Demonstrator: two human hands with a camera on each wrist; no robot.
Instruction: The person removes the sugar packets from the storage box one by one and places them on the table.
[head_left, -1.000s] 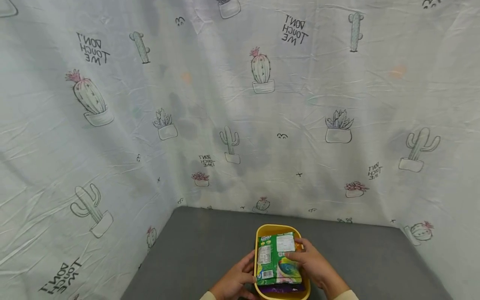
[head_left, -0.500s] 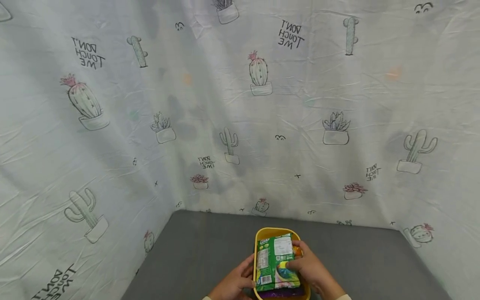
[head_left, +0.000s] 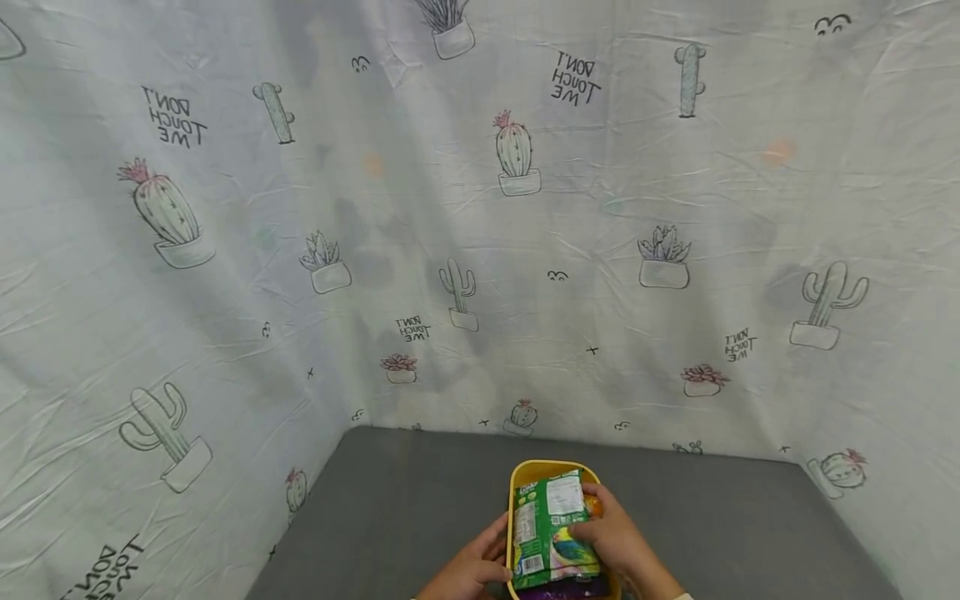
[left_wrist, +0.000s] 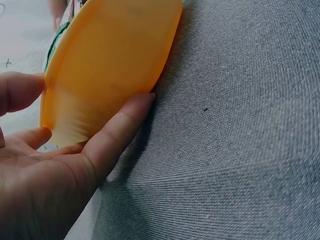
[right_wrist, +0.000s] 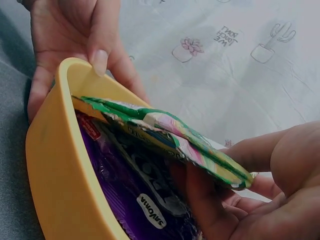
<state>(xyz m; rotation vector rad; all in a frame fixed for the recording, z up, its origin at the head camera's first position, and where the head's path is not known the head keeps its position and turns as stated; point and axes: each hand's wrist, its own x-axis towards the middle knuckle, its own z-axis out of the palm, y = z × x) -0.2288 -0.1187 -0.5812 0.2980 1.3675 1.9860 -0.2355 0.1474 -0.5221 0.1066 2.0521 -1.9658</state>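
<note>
A yellow plastic container [head_left: 555,463] with rounded corners stands on the grey surface. My left hand [head_left: 471,568] grips its left side, with the thumb at the rim and fingers along the outer wall [left_wrist: 115,65]. In my right hand [head_left: 624,540], a green snack packet [head_left: 534,533] is pinched between thumb and fingers. That packet lies tilted over the container's opening, its right side raised in the right wrist view. Beneath it, a purple packet marked SAVORIA [right_wrist: 150,200] lies inside the container. Part of an orange packet [head_left: 595,505] shows beside my right fingers.
Grey cloth [head_left: 420,492] covers the surface around the container. White curtains [head_left: 480,208] printed with cacti and mirrored lettering hang behind it and on both sides.
The green packet has turned slightly, and its near end has shifted a little toward me. Both hands keep their holds. The head view has tilted up slightly.
</note>
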